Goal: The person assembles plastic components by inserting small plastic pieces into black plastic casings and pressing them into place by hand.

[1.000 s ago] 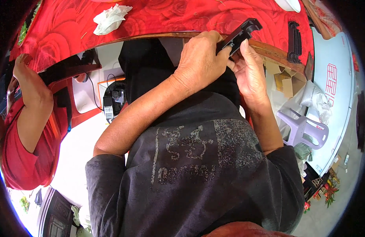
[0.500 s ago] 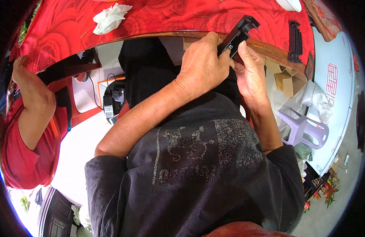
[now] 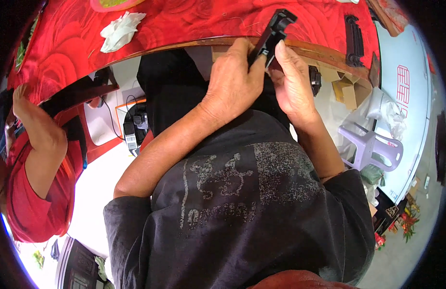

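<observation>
A long black plastic part with a hooked far end is held up at the table's near edge, tilted up and to the right. My left hand is closed round its lower end, knuckles upward. My right hand grips it from the right side, the thumb laid along its edge; the other fingers are partly hidden behind it. On the red cloth to the right lies another long black plastic part, apart from both hands.
A crumpled white tissue lies on the red rose-patterned tablecloth, near a pink-rimmed bowl. At the left sits a person in a red shirt. To the right are a cardboard box, a lilac plastic stool and a pale panel.
Both hands and the black plastic part have shifted slightly left in the view, as have the table items. A dark object now shows beside my right wrist. The grip looks the same.
</observation>
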Demonstrator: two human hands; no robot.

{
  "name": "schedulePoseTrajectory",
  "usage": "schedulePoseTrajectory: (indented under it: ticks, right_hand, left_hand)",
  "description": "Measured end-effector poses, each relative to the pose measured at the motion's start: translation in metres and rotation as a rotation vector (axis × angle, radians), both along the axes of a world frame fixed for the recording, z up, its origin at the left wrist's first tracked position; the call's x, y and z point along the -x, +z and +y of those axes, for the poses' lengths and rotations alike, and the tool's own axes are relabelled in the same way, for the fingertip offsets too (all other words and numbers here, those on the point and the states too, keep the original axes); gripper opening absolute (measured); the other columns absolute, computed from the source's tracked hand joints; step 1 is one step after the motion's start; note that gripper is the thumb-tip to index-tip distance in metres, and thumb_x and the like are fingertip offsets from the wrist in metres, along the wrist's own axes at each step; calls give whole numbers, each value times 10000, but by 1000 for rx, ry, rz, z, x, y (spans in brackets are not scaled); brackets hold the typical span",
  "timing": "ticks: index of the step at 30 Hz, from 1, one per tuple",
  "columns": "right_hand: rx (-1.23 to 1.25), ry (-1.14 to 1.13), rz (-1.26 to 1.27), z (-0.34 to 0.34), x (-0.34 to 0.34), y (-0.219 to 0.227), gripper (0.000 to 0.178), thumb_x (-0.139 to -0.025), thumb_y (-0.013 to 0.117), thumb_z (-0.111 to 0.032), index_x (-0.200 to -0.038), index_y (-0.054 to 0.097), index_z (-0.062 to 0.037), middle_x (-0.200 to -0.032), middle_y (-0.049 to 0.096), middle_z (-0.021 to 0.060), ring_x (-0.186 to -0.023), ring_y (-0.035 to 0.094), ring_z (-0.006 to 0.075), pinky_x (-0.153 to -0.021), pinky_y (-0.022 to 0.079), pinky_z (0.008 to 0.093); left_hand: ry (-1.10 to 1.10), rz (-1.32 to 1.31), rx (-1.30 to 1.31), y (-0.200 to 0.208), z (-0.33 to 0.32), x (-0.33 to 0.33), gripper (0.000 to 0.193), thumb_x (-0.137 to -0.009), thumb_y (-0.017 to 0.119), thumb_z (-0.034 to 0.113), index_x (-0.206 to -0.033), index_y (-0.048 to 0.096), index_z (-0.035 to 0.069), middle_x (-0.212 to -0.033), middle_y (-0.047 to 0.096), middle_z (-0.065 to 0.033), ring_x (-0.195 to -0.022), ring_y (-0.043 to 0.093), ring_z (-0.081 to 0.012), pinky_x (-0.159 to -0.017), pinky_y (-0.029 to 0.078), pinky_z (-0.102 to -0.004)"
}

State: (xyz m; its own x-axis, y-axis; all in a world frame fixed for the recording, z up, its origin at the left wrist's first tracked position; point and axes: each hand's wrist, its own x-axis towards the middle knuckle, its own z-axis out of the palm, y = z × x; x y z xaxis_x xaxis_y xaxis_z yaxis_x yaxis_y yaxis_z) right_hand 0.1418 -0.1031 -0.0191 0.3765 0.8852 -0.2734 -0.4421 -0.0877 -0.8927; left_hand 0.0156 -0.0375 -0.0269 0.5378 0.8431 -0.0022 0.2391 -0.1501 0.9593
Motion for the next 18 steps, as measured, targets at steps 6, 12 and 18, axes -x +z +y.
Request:
schedulePoseTrajectory:
  ticks: [6, 12, 18]
  right_hand:
    - [-11, -21, 136, 9, 3, -3, 386, -987, 539, -383, -1140, 628, -40, -1072, 675, 60, -953, 631, 120, -841, 508, 273]
    - [-121, -13, 205, 13, 3, -9, 381, -1008, 496, -350, -1181, 598, -26, -1113, 680, 126, -887, 651, 141, -713, 530, 274]
    - [-104, -29, 139, 13, 8, -6, 436, -994, 505, -410, -1080, 648, -6, -809, 662, 58, -565, 575, 115, -433, 448, 259]
  left_hand:
    - [-36, 5, 39, -13, 0, 2, 193, -922, 600, 129, -997, 553, -42, -787, 644, -116, -600, 623, -132, -541, 499, -283]
    - [-67, 5, 105, -11, 2, -1, 150, -948, 570, 118, -981, 541, -26, -731, 615, -64, -587, 588, -102, -540, 473, -249]
    - [-99, -33, 209, -5, 2, -2, 159, -982, 535, 134, -1000, 538, -24, -726, 599, -49, -599, 566, -91, -549, 467, -232]
